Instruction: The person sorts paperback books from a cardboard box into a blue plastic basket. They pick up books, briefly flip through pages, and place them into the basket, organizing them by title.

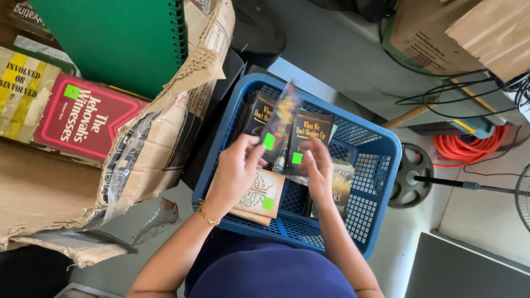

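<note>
A blue plastic basket (381, 160) sits in front of me with several dark paperback books (311, 129) standing in it, each marked with a small green sticker. My left hand (234, 174) grips a blurred dark book (281, 121) with a green sticker, lifted above the basket. My right hand (319, 168) has its fingers bent at the lower edge of that same book, just above the books in the basket. A tan book (259, 196) with a dark ornament lies flat in the basket under my left wrist.
A torn cardboard box (165, 127) at the left holds a red book (83, 118), a yellow-and-black one (19, 91) and a green spiral notebook (118, 38). At the right lie a coiled orange cable (469, 149), a round weight plate (411, 174) and black cables.
</note>
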